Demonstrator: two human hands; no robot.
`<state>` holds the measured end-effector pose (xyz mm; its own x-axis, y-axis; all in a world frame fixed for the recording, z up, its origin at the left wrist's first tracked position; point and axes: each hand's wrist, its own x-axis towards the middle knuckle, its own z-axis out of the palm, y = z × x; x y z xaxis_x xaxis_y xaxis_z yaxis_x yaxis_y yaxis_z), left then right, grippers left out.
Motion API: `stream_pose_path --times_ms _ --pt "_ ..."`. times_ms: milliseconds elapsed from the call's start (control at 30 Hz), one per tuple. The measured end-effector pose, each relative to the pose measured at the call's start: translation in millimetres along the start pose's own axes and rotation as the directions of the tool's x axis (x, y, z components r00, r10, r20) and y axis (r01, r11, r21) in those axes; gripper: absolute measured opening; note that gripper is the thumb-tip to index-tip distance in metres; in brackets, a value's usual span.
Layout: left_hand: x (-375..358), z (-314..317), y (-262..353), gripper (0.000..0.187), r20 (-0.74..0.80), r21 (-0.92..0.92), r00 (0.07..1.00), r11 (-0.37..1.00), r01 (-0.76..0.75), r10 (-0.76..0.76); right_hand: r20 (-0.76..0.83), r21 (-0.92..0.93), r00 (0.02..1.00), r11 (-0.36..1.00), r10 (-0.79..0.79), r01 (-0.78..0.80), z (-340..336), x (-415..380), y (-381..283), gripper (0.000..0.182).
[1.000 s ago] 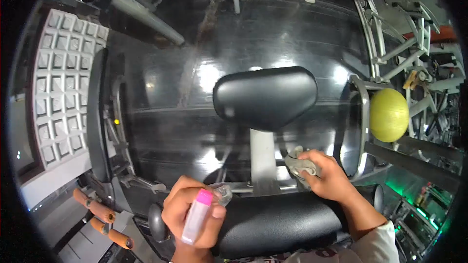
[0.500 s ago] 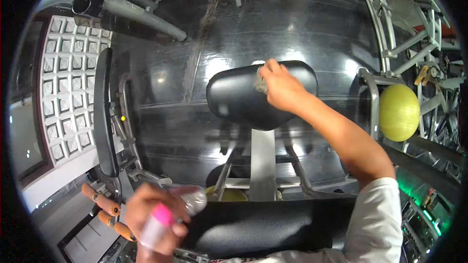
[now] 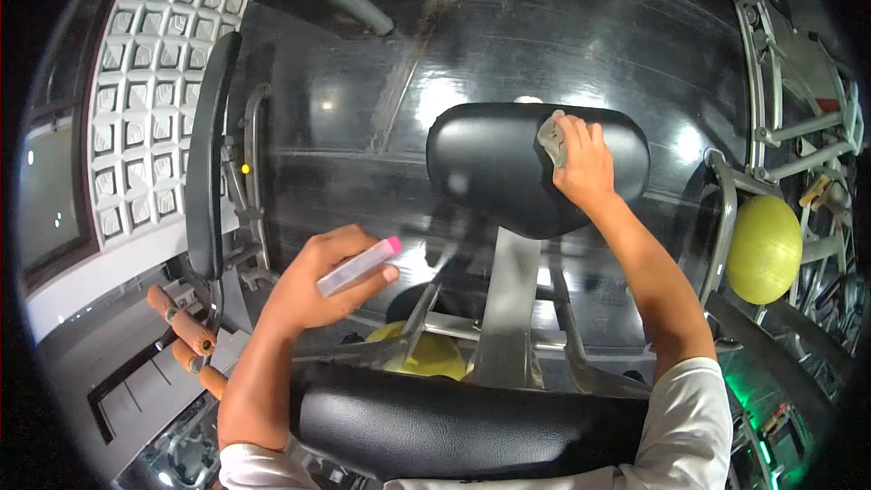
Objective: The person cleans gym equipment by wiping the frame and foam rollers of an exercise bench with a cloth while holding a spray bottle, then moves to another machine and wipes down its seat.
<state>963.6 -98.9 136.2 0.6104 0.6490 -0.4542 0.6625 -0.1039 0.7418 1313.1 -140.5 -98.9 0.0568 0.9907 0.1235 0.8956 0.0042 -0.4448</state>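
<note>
In my left hand (image 3: 331, 286) is a spray bottle (image 3: 356, 269), seen from above: a translucent head with a pink nozzle pointing up and right. My fingers are wrapped round it, and they hide its lower part. My right hand (image 3: 585, 163) presses a crumpled greyish cloth (image 3: 551, 138) onto the top of a black padded bench seat (image 3: 490, 154). The pad rests on a grey metal post (image 3: 513, 308).
Close to my body lies another black pad (image 3: 472, 426). A tall black backrest (image 3: 213, 154) stands at left before a white patterned panel (image 3: 145, 91). To the right are a yellow-green ball (image 3: 764, 249) and metal frames (image 3: 726, 209); another yellow ball (image 3: 426, 356) sits below.
My left hand has moved up and right with the spray bottle, turning its nozzle. My right hand and the cloth have slid rightward over the pad. The camera view has also shifted.
</note>
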Motion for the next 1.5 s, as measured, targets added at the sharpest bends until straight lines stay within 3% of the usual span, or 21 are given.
stream_pose_path --times_ms 100,200,367,467,600,700,900,1033,1100,1133,1267,1367,1500 --pt "0 9 -8 0.02 0.104 -0.007 0.991 0.996 0.085 -0.084 -0.008 0.014 1.0 1.0 -0.024 0.024 3 -3 4 0.058" --pt "1 2 -8 0.021 0.004 -0.072 0.99 0.988 0.139 -0.139 -0.008 -0.006 0.999 0.999 -0.044 0.044 4 -2 3 0.055" --pt "2 -10 -12 0.023 -0.154 0.019 0.983 0.995 0.102 -0.098 -0.02 -0.096 0.995 0.991 -0.1 0.098 6 -3 3 0.055" --pt "0 -16 -18 0.021 -0.157 0.069 0.986 0.996 0.062 -0.05 0.026 -0.092 0.993 0.989 -0.116 0.118 8 -2 5 0.056" --pt "-2 -9 -12 0.026 -0.224 -0.046 0.962 0.988 0.15 -0.157 0.063 -0.114 0.992 0.987 -0.109 0.116 5 -1 2 0.06" --pt "-3 -10 -12 0.026 -0.246 -0.002 0.968 0.999 0.052 -0.05 0.057 -0.139 0.993 0.984 -0.101 0.108 5 -1 -1 0.061" --pt "-4 -10 0 0.028 -0.12 0.145 0.98 0.973 0.178 -0.162 -0.006 -0.079 0.992 0.989 -0.125 0.125 4 -2 -1 0.057" --pt "0 0 0 0.031 -0.21 0.195 0.971 0.968 0.158 -0.116 0.02 -0.11 0.993 0.987 -0.117 0.118 5 -1 1 0.057" --pt "-2 -1 4 0.033 -0.186 0.183 0.961 0.953 0.241 -0.207 0.011 -0.104 0.993 0.987 -0.12 0.121 4 -2 0 0.057" --pt "-4 -2 7 0.033 -0.18 0.176 0.951 0.942 0.284 -0.253 0.027 -0.099 0.994 0.99 -0.101 0.104 2 -4 -2 0.056" --pt "-3 -3 11 0.033 -0.261 0.224 0.96 0.961 0.165 -0.104 0.08 -0.025 0.996 0.999 -0.037 0.039 -2 7 -7 0.053" --pt "-7 -14 17 0.036 -0.125 0.19 0.948 0.931 0.311 -0.292 0.113 0.019 0.993 0.999 -0.04 0.038 -6 29 -14 0.05" --pt "-8 -16 4 0.039 -0.197 0.213 0.946 0.93 0.298 -0.258 0.263 0.017 0.952 0.987 -0.157 0.158 -10 68 -62 0.048"
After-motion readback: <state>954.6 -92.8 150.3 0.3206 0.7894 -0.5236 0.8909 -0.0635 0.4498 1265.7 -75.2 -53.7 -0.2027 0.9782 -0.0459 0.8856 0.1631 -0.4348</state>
